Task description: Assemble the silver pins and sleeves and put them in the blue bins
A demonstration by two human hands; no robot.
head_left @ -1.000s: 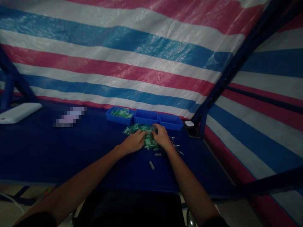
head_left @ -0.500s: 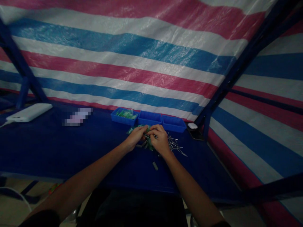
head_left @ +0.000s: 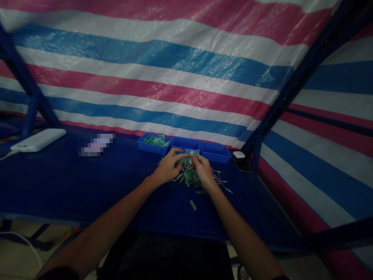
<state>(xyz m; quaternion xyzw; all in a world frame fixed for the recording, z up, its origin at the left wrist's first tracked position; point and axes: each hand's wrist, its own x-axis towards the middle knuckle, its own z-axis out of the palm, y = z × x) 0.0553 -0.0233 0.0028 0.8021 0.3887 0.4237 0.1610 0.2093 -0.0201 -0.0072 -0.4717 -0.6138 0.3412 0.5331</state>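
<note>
Over a pile of small parts, my left hand (head_left: pixel 168 167) has its thumb and fingers apart, its fingertips reaching toward my right hand. My right hand (head_left: pixel 204 171) pinches a small clear plastic bag (head_left: pixel 191 152) in front of the middle blue tray (head_left: pixel 178 142). Its contents are too blurred to make out. Below the hands lie green plastic packets (head_left: pixel 190 178) and several short grey metal cylinders (head_left: pixel 180 177). Thin metal rods (head_left: pixel 223 182) are spread just right of my right hand, which partly covers them. One cylinder (head_left: pixel 192 205) lies apart, nearer to me.
A blue tray (head_left: pixel 145 147) with green packets stands left of the middle one, another blue tray (head_left: pixel 215 152) right of it. A white earbud case (head_left: pixel 239 154) and dark phone (head_left: pixel 244 166) lie at right. A white power bank (head_left: pixel 39 140) with a cable is at far left.
My hands, close together before, have come apart a little. My left fingers have spread, and the small bag now shows at my right fingertips. More of the pile is uncovered.
</note>
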